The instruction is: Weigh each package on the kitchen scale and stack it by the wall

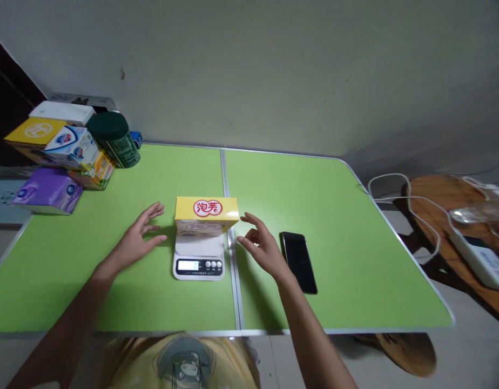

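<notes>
A yellow box (184, 207) with red lettering on its top stands upright on a white digital kitchen scale (199, 247). The scale's small display is lit, but its reading is too small to make out. To the left of the box, my left hand (138, 237) is held with fingers spread, apart from it and holding nothing. On the other side, my right hand (263, 243) has its fingers apart and curved toward the box's right edge, with a small gap between. A black phone (299, 263) lies just right of my right hand.
Several boxes are stacked at the back left of the green table (282, 183), among them a purple tissue pack (51, 189), beside a dark green canister (114, 139). Right of the table, a wooden stool (430, 200) carries a white power strip (478, 259) and cables.
</notes>
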Available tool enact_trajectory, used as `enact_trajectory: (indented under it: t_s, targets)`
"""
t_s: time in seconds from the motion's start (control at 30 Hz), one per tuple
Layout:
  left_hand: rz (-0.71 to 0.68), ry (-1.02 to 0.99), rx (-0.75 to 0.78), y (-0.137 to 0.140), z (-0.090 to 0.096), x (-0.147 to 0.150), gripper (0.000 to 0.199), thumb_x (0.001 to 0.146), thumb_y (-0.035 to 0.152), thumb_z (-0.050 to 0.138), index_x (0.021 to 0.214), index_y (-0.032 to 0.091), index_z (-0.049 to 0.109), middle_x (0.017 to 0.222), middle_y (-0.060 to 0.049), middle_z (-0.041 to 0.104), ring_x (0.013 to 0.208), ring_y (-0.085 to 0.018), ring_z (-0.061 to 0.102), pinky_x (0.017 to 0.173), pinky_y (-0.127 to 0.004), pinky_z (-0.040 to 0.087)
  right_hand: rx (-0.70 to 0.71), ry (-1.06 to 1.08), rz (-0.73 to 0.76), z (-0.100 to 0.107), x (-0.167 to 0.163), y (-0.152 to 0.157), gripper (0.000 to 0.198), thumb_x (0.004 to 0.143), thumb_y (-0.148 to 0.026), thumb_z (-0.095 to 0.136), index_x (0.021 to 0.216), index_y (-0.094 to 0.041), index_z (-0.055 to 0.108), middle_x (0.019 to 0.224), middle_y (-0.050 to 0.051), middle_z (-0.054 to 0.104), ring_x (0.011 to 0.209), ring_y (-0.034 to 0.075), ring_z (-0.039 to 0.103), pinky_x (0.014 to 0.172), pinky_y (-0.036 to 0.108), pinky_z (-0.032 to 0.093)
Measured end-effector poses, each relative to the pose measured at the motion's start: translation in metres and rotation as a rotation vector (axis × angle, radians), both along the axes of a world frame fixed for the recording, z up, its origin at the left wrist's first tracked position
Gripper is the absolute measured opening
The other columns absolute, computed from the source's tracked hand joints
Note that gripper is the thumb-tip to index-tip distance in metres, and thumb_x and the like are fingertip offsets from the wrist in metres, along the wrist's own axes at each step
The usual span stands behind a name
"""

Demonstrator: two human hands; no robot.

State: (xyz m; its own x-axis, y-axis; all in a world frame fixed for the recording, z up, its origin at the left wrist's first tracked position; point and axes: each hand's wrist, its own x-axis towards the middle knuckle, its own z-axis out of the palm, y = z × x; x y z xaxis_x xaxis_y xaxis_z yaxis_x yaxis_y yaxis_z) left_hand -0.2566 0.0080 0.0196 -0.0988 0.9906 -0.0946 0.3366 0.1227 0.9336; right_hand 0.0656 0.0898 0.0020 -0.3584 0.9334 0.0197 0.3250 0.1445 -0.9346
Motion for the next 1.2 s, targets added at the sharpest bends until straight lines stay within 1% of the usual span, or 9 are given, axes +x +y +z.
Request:
enact_trajectory:
  t_s: [0.33,0.47,0.57,0.63,0.73,0.83,0.97,1.13,1.2]
  targets:
    - [0.033,0.043,0.028,-0.008,-0.003,-0.017,0.073,0.079,0.038,0.066,0.144,0.024,0.037,0.149,-0.017,0.043,0.137,-0.03,0.043,0.104,-0.05,0.044,-0.059,0.017,-0.052,-0.004,0.017,-0.01,0.058,0.08,-0.036,0.068,0.134,-0.027,0.05,0.13,0.012,0.059,0.064,0.012,0.055,0.062,0.033,0.052]
    - [-0.007,0.108,0.009,-0.003,-0.003,-0.002,0.071,0.077,0.037,0.066,0.141,0.024,0.04,0.147,-0.014,0.047,0.127,-0.029,0.054,0.101,-0.048,0.048,-0.07,0.031,0.0,0.002,0.001,-0.01,0.06,0.08,-0.033,0.068,0.136,-0.027,0.048,0.132,0.011,0.057,0.066,0.012,0.057,0.063,0.033,0.052]
    - [-0.023,0.197,-0.014,0.006,-0.003,0.015,0.07,0.073,0.038,0.069,0.136,0.022,0.045,0.139,-0.015,0.054,0.104,-0.029,0.066,0.091,-0.048,0.055,-0.056,0.039,0.086,0.006,-0.02,-0.005,0.063,0.077,-0.029,0.069,0.137,-0.028,0.047,0.12,0.008,0.063,0.066,0.013,0.058,0.064,0.033,0.053]
    - [-0.02,0.217,-0.019,0.014,0.001,0.026,0.061,0.072,0.037,0.069,0.127,0.018,0.051,0.127,-0.016,0.063,0.093,-0.029,0.069,0.084,-0.048,0.057,-0.001,0.037,0.153,0.01,-0.031,0.001,0.057,0.079,-0.027,0.066,0.134,-0.027,0.05,0.111,0.007,0.066,0.066,0.014,0.058,0.063,0.032,0.053]
    - [-0.013,0.17,0.0,0.03,0.016,0.043,0.049,0.073,0.037,0.066,0.117,0.018,0.055,0.116,-0.014,0.068,0.092,-0.03,0.071,0.079,-0.046,0.06,0.089,0.054,0.193,0.016,-0.031,0.014,0.038,0.086,-0.029,0.058,0.124,-0.026,0.057,0.106,0.006,0.066,0.064,0.013,0.058,0.061,0.032,0.053]
    - [-0.057,0.124,0.017,0.055,0.034,0.073,0.05,0.072,0.037,0.068,0.117,0.02,0.053,0.119,-0.012,0.067,0.089,-0.029,0.072,0.075,-0.044,0.061,0.092,0.11,0.139,0.025,-0.002,0.028,0.037,0.088,-0.033,0.056,0.124,-0.026,0.056,0.101,0.005,0.066,0.063,0.013,0.06,0.058,0.031,0.053]
    - [-0.156,0.06,0.088,0.107,0.046,0.146,0.045,0.073,0.03,0.067,0.115,0.021,0.054,0.121,-0.009,0.065,0.095,-0.025,0.07,0.08,-0.042,0.06,0.039,0.155,-0.034,0.029,0.067,0.05,0.045,0.087,-0.035,0.056,0.13,-0.024,0.049,0.088,0.003,0.065,0.058,0.013,0.058,0.054,0.029,0.051]
    - [-0.355,-0.102,0.153,0.187,0.034,0.26,0.046,0.07,0.021,0.068,0.114,0.019,0.054,0.122,-0.01,0.063,0.116,-0.026,0.059,0.086,-0.041,0.058,-0.045,0.239,-0.172,0.02,0.171,0.102,0.05,0.071,-0.029,0.069,0.118,-0.023,0.052,0.088,0.001,0.066,0.058,0.012,0.058,0.048,0.026,0.048]
    - [-0.375,-0.148,0.141,0.22,0.024,0.302,0.048,0.068,0.017,0.071,0.113,0.018,0.054,0.124,-0.012,0.063,0.117,-0.027,0.058,0.087,-0.041,0.057,-0.044,0.239,-0.216,0.015,0.21,0.13,0.047,0.069,-0.029,0.068,0.114,-0.022,0.055,0.084,0.0,0.066,0.053,0.011,0.055,0.046,0.025,0.046]
